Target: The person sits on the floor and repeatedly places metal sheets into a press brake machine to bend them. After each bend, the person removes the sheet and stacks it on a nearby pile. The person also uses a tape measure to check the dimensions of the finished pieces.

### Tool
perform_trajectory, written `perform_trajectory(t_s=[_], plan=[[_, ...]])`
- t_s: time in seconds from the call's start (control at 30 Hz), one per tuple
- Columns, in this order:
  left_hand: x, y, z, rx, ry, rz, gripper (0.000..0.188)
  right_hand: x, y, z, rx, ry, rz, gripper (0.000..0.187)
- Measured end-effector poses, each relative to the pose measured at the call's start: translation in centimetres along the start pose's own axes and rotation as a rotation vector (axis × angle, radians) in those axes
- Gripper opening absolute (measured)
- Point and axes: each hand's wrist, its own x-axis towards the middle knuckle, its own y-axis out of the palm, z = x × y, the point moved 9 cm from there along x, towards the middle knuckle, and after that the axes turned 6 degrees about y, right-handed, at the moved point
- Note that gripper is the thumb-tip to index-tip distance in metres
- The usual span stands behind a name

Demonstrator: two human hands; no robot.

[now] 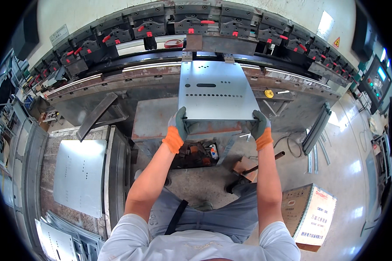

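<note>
A flat sheet metal panel (pixel 217 106) with rows of round holes and one long slot lies level in front of me. Its far edge reaches in under the dark upper tooling of a press brake (pixel 224 43). My left hand (pixel 180 124), in a grey and orange work glove, is closed on the panel's near left corner. At the near right corner my right hand (pixel 260 126), gloved the same way, grips the edge. The fingers under the sheet are partly hidden.
A rusty metal table (pixel 154 119) stands below the panel, with tools on its lower shelf. Another perforated panel (pixel 80 174) lies on a bench at left, above stacked sheets (pixel 59 239). A cardboard box (pixel 309 215) sits at lower right. A yellow tape measure (pixel 269 93) rests on the machine's ledge.
</note>
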Motion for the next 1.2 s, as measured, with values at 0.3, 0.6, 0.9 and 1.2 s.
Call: perform_trajectory(t_s=[0.3,0.6,0.9,1.2], plan=[[0.0,0.2,0.4,0.004,-0.010,-0.069,0.033,1.4,-2.1,-0.2,-0.010,0.011,-0.037,0.012],[0.1,0.0,0.3,0.029,-0.039,-0.066,0.033,1.0,-1.7,0.2,-0.069,-0.029,-0.059,0.005],[0.2,-0.2,-0.1,0.043,-0.036,-0.072,0.034,0.7,-0.6,0.3,-0.059,-0.009,-0.034,0.006],[0.1,1.0,-1.0,0.035,-0.026,-0.038,0.035,-0.2,1.1,1.5,0.024,-0.041,0.016,0.036]])
